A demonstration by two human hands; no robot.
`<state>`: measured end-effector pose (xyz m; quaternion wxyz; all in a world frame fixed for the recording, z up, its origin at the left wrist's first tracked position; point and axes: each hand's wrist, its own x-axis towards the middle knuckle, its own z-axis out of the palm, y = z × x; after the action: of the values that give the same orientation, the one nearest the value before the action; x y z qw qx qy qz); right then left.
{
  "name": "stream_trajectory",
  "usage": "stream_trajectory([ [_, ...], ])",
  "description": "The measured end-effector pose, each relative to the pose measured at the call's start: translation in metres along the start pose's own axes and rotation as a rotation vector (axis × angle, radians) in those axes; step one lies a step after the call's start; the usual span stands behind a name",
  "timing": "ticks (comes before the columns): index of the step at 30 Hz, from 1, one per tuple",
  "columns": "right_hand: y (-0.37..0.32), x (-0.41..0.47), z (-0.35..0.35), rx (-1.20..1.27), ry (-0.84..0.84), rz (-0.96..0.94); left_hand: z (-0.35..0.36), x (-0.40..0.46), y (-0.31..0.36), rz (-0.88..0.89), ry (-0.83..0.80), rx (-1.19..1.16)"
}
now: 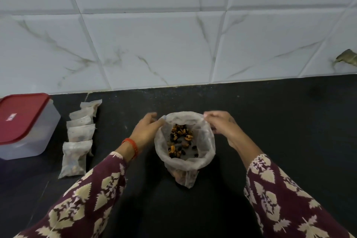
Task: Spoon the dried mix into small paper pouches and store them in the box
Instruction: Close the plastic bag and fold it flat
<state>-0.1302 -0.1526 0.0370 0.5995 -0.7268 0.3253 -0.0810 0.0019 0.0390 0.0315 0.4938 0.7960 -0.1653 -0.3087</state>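
Head view: pouch held open at its rim, mix inside.
It stands upright between both hands; left fingers and right fingers pinch opposite rim edges. Filled pouches and lidded box lie left on the surface.

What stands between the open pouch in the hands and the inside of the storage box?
The red lid sits closed on the translucent plastic box. A row of filled paper pouches also lies on the black counter between it and the open white pouch.
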Motion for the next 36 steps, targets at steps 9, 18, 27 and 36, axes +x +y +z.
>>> stream_trajectory([
  [9,0.009,-0.022,0.026,-0.378,0.417,-0.354,0.01,-0.017,-0.01,0.28,0.393,0.425],
  [18,0.022,-0.051,0.003,-0.017,-0.075,0.172,0.002,-0.055,-0.01,-0.198,-0.275,-0.238],
  [27,0.03,-0.064,0.017,-0.083,0.145,0.111,0.016,-0.062,-0.023,-0.108,0.055,-0.138],
  [36,0.033,-0.09,0.032,0.281,0.128,0.256,0.035,-0.081,-0.025,-0.172,0.081,-0.515],
])
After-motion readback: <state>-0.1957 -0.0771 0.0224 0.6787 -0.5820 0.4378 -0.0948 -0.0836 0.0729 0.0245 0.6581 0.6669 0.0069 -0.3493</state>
